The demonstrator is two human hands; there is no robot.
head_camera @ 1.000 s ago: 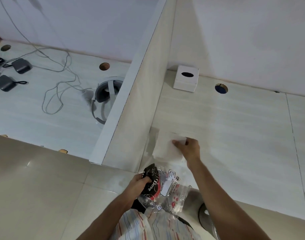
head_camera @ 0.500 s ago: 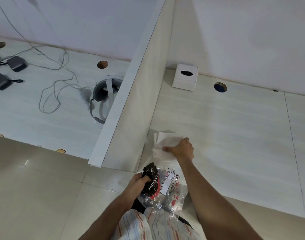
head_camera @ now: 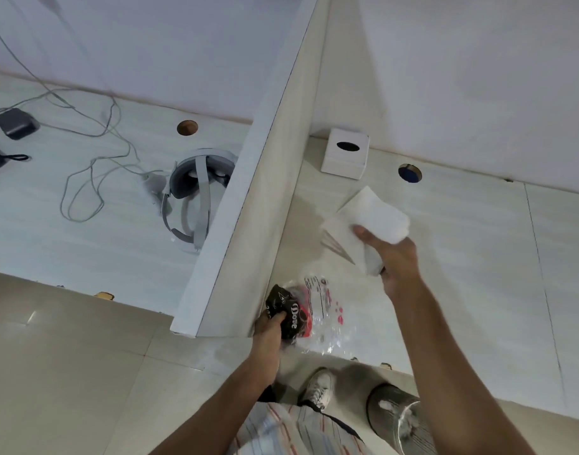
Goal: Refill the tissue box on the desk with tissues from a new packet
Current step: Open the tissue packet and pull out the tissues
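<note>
While the right hand (head_camera: 398,257) holds a white stack of tissues (head_camera: 370,221) lifted clear of the surface (head_camera: 478,257), the left hand (head_camera: 271,326) stays low at the near edge, its grip clenched on the crumpled plastic packet (head_camera: 309,311). The right grip is closed around the near end of the stack, thumb on top, the loose far end fanning towards the back wall. The tissue box (head_camera: 346,152) sits well apart from both hands, at the back of the surface, close to the divider panel (head_camera: 265,205) and near a round cable hole (head_camera: 409,172).

By my reading, the step in hand is carrying the tissues from the emptied packet to the box. The next move calls for reaching forward to the box and getting the stack inside; the dark oval slot on top looks narrow for the whole wad, so the box probably has to be opened or lifted off its base, which would need the left hand freed of the packet.

Whether the box is empty cannot be told, since the slot shows only darkness. How the box opens is not visible. The packet's print is partly legible but creased, and the fingers under the stack are hidden. The tissues' edges are blurred.
</note>
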